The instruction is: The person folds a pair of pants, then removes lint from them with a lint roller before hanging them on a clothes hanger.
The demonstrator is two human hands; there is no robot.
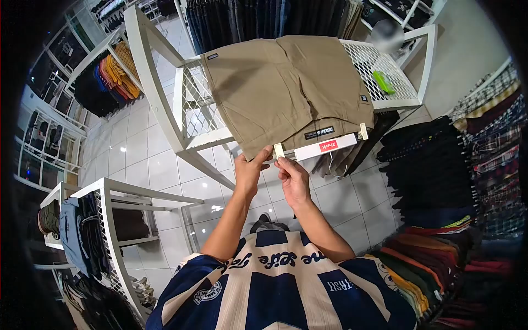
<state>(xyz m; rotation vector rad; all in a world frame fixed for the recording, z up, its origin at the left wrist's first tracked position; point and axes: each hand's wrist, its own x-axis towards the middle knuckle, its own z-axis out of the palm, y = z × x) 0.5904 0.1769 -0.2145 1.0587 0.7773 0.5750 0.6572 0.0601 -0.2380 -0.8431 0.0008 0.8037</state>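
Note:
Khaki shorts (258, 82) lie spread on a white mesh-topped rack (201, 115), with the waistband toward me. A white clip hanger (311, 152) with a red label runs along the waistband, its hook pointing down toward the floor. Its right clip (363, 132) is at the waistband's right part. My left hand (252, 170) pinches the waistband's left corner between thumb and fingers. Close beside it, my right hand (291, 176) is closed on the hanger's left clip (279, 151), at the waistband edge.
A bright green object (383, 82) lies on the rack's right part. Dark trousers (236, 22) hang behind the rack. Folded clothes (82, 231) rest on a white shelf at the left. Rows of hanging shirts (429, 176) line the right side.

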